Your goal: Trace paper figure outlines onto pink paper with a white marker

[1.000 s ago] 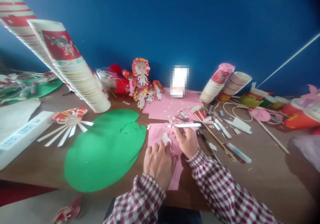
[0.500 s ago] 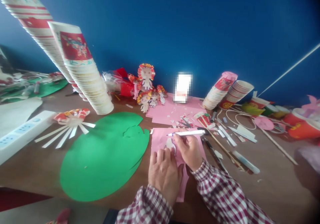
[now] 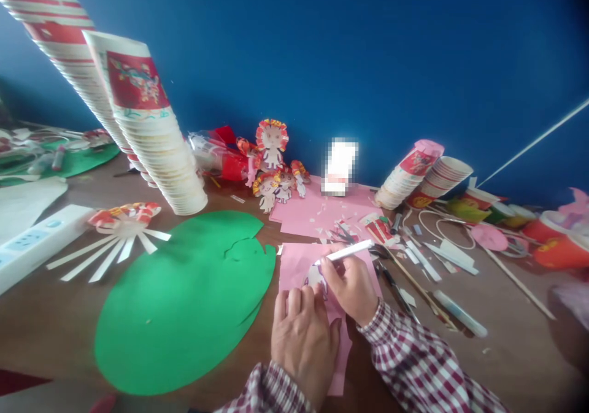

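My right hand (image 3: 352, 281) pinches a white marker (image 3: 350, 251), its tip down at the upper edge of a small white paper cutout with dark outlines (image 3: 315, 274). That cutout lies on a pink paper sheet (image 3: 292, 259). Flat across the lower part of the cutout and the sheet rests my left hand (image 3: 304, 333), fingers extended and holding nothing. It hides part of both papers. A large green paper shape (image 3: 184, 302) with a torn upper right edge is just left of the sheet.
Tall paper cup stacks (image 3: 156, 149) rise at the left beside a white power strip (image 3: 41, 244). Paper lion figures (image 3: 272, 146) stand at the back. Shorter cup stacks (image 3: 411, 170), scraps, sticks and a clear tube (image 3: 460, 313) are at the right.
The marker in my right hand has tilted, and its tip has moved down and right onto the cutout. My left hand stays on the paper. The view has shifted slightly.
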### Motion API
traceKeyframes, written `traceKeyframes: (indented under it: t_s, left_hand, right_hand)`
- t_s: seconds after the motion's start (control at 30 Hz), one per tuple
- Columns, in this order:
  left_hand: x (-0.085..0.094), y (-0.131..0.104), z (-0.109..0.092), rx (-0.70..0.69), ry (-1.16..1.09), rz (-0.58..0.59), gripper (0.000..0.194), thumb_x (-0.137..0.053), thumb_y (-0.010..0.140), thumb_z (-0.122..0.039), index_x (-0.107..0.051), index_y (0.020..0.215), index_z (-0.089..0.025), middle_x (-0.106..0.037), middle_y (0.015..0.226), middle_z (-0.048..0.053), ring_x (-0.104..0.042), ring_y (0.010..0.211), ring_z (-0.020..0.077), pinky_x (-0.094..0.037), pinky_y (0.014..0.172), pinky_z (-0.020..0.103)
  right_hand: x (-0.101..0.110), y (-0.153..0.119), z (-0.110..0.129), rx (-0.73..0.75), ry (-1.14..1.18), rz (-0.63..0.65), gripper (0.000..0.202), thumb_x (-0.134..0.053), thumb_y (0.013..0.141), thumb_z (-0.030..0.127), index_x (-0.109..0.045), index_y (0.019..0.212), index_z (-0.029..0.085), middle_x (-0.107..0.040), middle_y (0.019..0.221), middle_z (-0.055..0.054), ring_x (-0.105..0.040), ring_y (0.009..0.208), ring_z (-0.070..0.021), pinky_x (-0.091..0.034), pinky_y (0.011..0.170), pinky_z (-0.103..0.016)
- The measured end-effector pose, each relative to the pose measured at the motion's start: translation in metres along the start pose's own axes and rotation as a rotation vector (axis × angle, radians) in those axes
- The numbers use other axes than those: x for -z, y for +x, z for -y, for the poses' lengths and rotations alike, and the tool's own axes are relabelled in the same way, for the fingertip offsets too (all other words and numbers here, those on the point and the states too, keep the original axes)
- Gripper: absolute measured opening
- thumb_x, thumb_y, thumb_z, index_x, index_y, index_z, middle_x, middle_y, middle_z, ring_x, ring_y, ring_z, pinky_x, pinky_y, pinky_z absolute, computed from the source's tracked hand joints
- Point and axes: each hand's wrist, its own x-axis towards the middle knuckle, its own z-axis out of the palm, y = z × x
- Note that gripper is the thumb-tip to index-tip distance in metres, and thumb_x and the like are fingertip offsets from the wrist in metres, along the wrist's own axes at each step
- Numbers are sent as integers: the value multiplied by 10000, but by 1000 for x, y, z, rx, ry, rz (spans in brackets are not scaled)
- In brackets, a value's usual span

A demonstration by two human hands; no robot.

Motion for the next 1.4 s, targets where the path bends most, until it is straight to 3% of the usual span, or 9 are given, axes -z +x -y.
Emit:
traceKeyframes:
  t_s: [0.2,0.4,0.73,1.03,1.4]
  left_hand:
    - [-10,-3,1,-51,-21,-130,420,-464,829,-370,-611,1122,-109,-595,1114,88,-451,1076,275,-289,1005,471]
    - [-15,-2,3,-75,-11,-154,400,-438,840,-339,-627,1101,-102,-619,1131,91,-431,1157,266,-209,1064,477]
    - [-24,-3,6,-112,-3,-177,433,-471,816,-324,-604,1145,-74,-594,1201,117,-397,1209,283,-174,1089,488]
    - [-23,-3,7,-128,-27,-204,373,-478,795,-289,-656,1054,-88,-625,1130,133,-412,1177,283,-179,1076,495]
    - [-24,-6,5,-71,-27,-126,400,-480,781,-274,-618,1127,-128,-578,1205,112,-453,1097,261,-239,1010,466]
  right_hand:
    - [-2,0,-10,-17,-43,-60,145,-469,870,274,-522,772,181,-604,628,-16,-589,561,-141,-458,556,-223]
    - [-2,1,-11,-32,-6,-16,126,-472,873,262,-519,788,182,-611,659,-11,-591,586,-134,-458,578,-214]
    - [-2,0,-7,-50,8,119,136,-441,898,262,-487,793,189,-526,630,26,-522,528,-99,-408,518,-192]
    - [-3,0,-7,-108,-34,187,134,-452,892,280,-500,805,190,-561,636,17,-544,549,-109,-403,496,-184]
    - [-2,2,-7,-89,24,191,133,-463,885,266,-531,805,185,-599,672,2,-573,576,-114,-427,512,-183]
